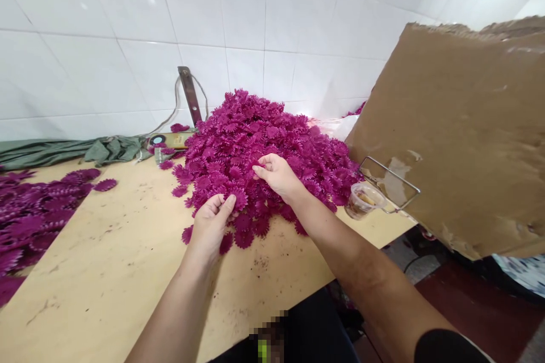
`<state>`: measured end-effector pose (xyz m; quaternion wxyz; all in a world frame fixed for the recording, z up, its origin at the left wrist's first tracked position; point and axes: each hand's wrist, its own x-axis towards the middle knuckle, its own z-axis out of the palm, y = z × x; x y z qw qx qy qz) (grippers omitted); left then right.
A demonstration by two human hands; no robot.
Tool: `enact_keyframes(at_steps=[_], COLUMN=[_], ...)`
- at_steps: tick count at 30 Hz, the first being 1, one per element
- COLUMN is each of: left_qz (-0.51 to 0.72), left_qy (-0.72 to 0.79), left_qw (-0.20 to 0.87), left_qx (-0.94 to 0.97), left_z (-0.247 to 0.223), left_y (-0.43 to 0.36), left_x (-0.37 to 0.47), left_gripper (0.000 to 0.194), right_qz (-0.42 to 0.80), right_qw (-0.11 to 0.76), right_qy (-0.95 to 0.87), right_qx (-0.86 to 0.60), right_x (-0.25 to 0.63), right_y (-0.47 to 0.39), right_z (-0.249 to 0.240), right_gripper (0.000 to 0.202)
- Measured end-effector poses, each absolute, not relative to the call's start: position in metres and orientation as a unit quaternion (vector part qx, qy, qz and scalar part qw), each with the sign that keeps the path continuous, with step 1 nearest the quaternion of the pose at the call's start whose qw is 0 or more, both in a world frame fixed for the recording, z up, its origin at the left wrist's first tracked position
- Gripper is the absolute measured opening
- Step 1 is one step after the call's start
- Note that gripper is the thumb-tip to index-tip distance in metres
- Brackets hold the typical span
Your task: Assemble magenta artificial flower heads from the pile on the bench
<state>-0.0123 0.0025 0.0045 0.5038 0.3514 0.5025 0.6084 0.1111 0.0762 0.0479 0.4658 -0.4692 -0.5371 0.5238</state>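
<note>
A tall heap of magenta artificial flower heads [251, 130], thin and fringed with pointed petals, rises from the tan tabletop [128, 238]. At the heap's front left, my left hand [213, 212] pinches one magenta flower head [237, 199] between thumb and fingers. My right hand [275, 173] is over the middle of the heap, its thumb and fingertips closed together at a flower head. The same colour lies behind those fingertips, so I cannot make out clearly what is between them.
More magenta flower heads [46, 210] are spread at the left. A plastic cup [364, 199] sits by a wire frame [394, 181] at the table's right edge, before a large cardboard sheet [460, 125]. Green cloth [63, 153] and a metal bar [189, 93] stand along the tiled wall.
</note>
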Motion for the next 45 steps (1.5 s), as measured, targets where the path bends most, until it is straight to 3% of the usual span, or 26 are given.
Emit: enact_keyframes(at_steps=[8, 11, 15, 20, 26, 32, 37, 40, 43, 45], left_qz=[0.634, 0.618, 0.621, 0.656, 0.617, 0.606, 0.603, 0.588, 0.58, 0.587], left_qy=[0.464, 0.465, 0.479, 0.49, 0.487, 0.521, 0.527, 0.535, 0.531, 0.524], left_qw=[0.508, 0.512, 0.502, 0.477, 0.506, 0.464, 0.456, 0.455, 0.45, 0.443], left_qx=[0.355, 0.374, 0.364, 0.32, 0.355, 0.382, 0.388, 0.401, 0.424, 0.43], left_z=[0.01, 0.012, 0.009, 0.007, 0.01, -0.003, -0.008, -0.003, 0.0, -0.001], left_y=[0.002, 0.002, 0.003, 0.007, 0.008, 0.013, 0.013, 0.01, 0.008, 0.007], left_x=[-0.01, -0.01, -0.01, -0.016, -0.016, -0.019, -0.02, -0.016, -0.013, -0.013], left_gripper=[0.052, 0.045, 0.042, 0.041, 0.043, 0.043, 0.046, 0.044, 0.039, 0.038], right_qz=[0.532, 0.555, 0.546, 0.403, 0.191, 0.363, 0.433, 0.338, 0.172, 0.125], right_qw=[0.399, 0.356, 0.369, 0.452, 0.356, 0.266, 0.258, 0.266, 0.265, 0.26], right_qy=[-0.64, -0.673, -0.669, -0.648, -0.765, -0.806, -0.772, -0.79, -0.799, -0.778], right_qx=[-0.384, -0.335, -0.345, -0.462, -0.501, -0.385, -0.387, -0.437, -0.512, -0.558], right_x=[0.11, 0.111, 0.106, 0.11, 0.122, 0.106, 0.097, 0.095, 0.096, 0.099], right_y=[0.073, 0.071, 0.076, 0.101, 0.081, 0.048, 0.052, 0.052, 0.055, 0.065], right_z=[0.037, 0.034, 0.033, 0.034, 0.045, 0.04, 0.028, 0.028, 0.032, 0.034], right_gripper=[0.02, 0.028, 0.025, 0.002, 0.03, 0.037, 0.019, 0.007, 0.02, 0.025])
